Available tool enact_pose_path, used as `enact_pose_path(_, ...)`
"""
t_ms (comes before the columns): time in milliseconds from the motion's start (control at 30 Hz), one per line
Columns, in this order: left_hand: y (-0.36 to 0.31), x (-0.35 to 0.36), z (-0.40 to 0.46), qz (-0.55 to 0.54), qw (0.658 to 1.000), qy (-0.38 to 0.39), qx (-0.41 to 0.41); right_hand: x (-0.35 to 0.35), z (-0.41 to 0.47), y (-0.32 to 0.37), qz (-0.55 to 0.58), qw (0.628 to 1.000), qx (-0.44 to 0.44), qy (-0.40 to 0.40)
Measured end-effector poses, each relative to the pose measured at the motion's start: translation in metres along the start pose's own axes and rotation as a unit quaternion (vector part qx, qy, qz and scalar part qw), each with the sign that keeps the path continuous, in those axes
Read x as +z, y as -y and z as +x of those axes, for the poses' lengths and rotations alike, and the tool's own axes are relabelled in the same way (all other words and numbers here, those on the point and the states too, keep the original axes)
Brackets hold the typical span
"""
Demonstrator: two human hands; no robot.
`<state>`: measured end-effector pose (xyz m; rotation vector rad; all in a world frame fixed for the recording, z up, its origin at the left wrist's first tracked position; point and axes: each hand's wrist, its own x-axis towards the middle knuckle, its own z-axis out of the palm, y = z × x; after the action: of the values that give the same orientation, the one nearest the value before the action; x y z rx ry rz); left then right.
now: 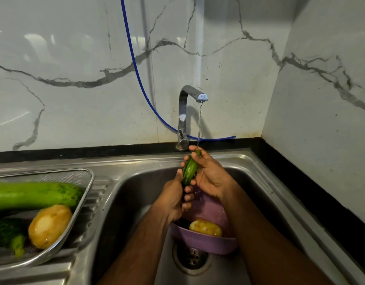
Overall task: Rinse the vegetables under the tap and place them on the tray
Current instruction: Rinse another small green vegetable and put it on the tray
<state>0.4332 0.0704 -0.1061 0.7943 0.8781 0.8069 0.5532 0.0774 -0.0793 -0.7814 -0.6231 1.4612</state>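
- The right hand has its fingers curled round the top end of a small green cucumber, directly below the spout of the tap; the thumb side lies along the cucumber's right flank.
- The left hand grips the cucumber's lower end, its fingertips wrapped round from below and its thumb pressed up the left side.
- So the cucumber stands nearly upright between the two hands, below the tap and over the sink, with the thin stream of water landing on its top end.
- It looks light and stiff, but the wet, smooth skin will probably be slippery; I would judge a full wrap round its middle or lower half safer than a fingertip pinch at the tapered tip.
- Below the hands, nearer to me than the tap, a purple bowl sits over the drain holding a potato that seems to be waiting its turn.
- Left of the tap, on the draining board, the metal mesh tray already holds a long pale-green gourd, another potato and a dark green vegetable at the picture's edge.
- Behind the tap, a blue hose runs down the marble wall.
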Motion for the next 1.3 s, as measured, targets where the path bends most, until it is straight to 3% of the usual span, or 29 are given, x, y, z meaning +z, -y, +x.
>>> enact_pose_path(167, 0.002, 0.003, -0.003, 0.037, 0.999, 0.021, 0.005, 0.007, 0.010, -0.007, -0.058, 0.985, -0.013, -0.160)
enact_pose_path(367, -0.001, 0.004, -0.003, -0.013, 0.997, 0.034, 0.063, 0.000, 0.016, -0.002, 0.017, 0.976, -0.035, -0.216)
enact_pose_path(433, -0.001, 0.005, -0.003, -0.025, 0.995, 0.032, 0.096, -0.006, 0.017, -0.002, -0.016, 0.974, -0.033, -0.223)
enact_pose_path(700, -0.002, 0.003, 0.007, -0.005, 0.980, -0.092, 0.178, -0.041, 0.001, 0.018, -0.267, 0.959, 0.016, -0.089)
enact_pose_path(833, 0.000, 0.005, 0.001, -0.002, 0.977, -0.110, 0.184, -0.041, -0.006, 0.014, -0.249, 0.964, 0.089, 0.043)
enact_pose_path(933, 0.002, 0.004, 0.001, -0.003, 0.976, -0.111, 0.187, -0.041, -0.007, 0.012, -0.221, 0.965, 0.107, 0.094)
enact_pose_path(1200, 0.005, 0.001, 0.006, 0.114, 0.956, -0.151, 0.225, -0.030, 0.008, -0.008, -0.235, 0.970, 0.057, -0.004)
enact_pose_path(1300, 0.006, -0.001, 0.002, 0.099, 0.967, -0.104, 0.210, -0.022, 0.014, -0.013, -0.215, 0.975, 0.027, -0.051)
